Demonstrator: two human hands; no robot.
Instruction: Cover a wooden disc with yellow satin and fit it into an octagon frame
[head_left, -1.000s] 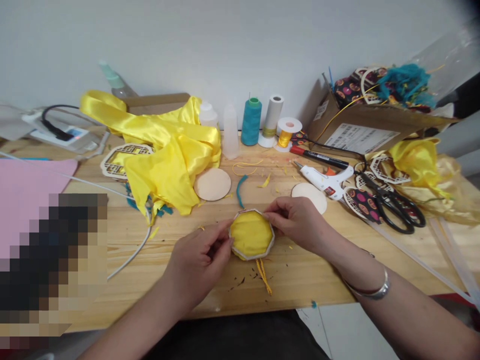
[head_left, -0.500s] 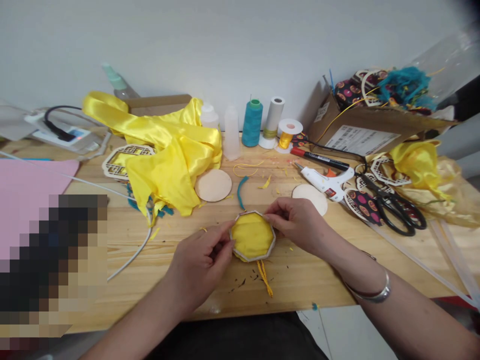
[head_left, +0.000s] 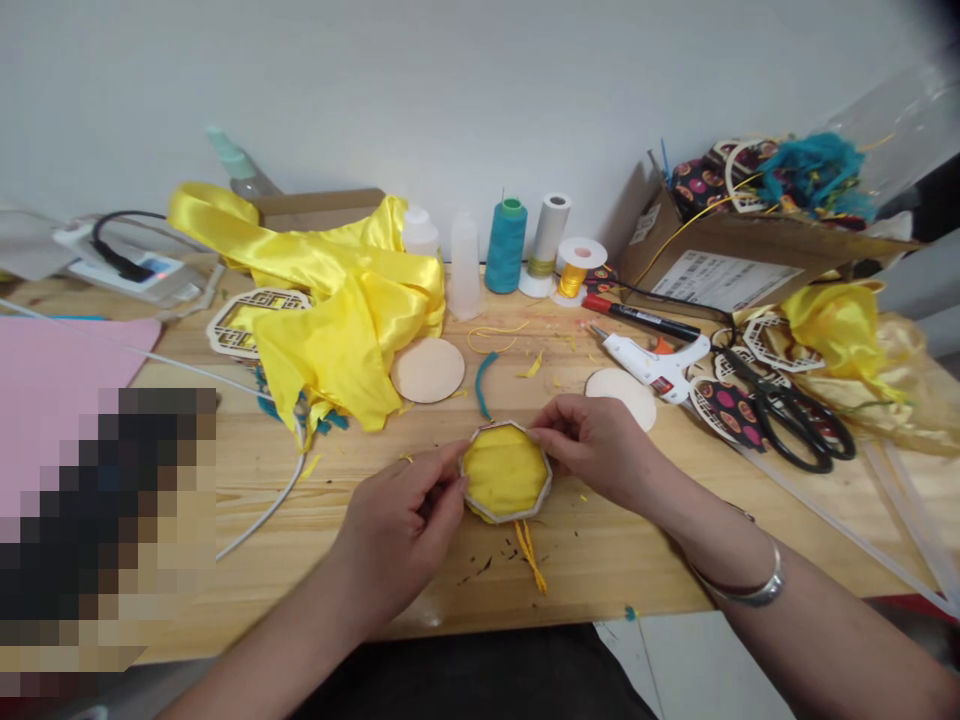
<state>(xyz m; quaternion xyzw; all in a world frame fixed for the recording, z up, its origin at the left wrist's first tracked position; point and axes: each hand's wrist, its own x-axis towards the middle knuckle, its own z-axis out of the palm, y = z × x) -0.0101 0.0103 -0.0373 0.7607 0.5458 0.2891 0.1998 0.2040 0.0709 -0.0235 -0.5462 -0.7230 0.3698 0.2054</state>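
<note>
Between my hands, low over the table, is an octagonal frame [head_left: 505,473] with yellow fabric across its middle. My left hand [head_left: 409,525] pinches its left edge between thumb and fingers. On the upper right edge, the fingertips of my right hand [head_left: 589,445] grip the same frame. A teal cord [head_left: 484,385] sticks out from its top, and a yellow cord loop [head_left: 531,560] hangs from its bottom. Two pale round discs lie beyond my hands, a left disc [head_left: 427,371] and a right disc [head_left: 624,397].
Yellow satin [head_left: 352,300] is heaped at the left. A glue gun [head_left: 652,362], marker [head_left: 645,317] and black scissors [head_left: 795,420] lie to the right, before a cardboard box [head_left: 712,260]. Along the wall stand a teal thread cone [head_left: 506,250], bottles and spools. A white cable [head_left: 277,505] crosses the left.
Hardly anything differs. Both hands keep their hold on the octagonal frame, and the whole view has shifted very slightly.
</note>
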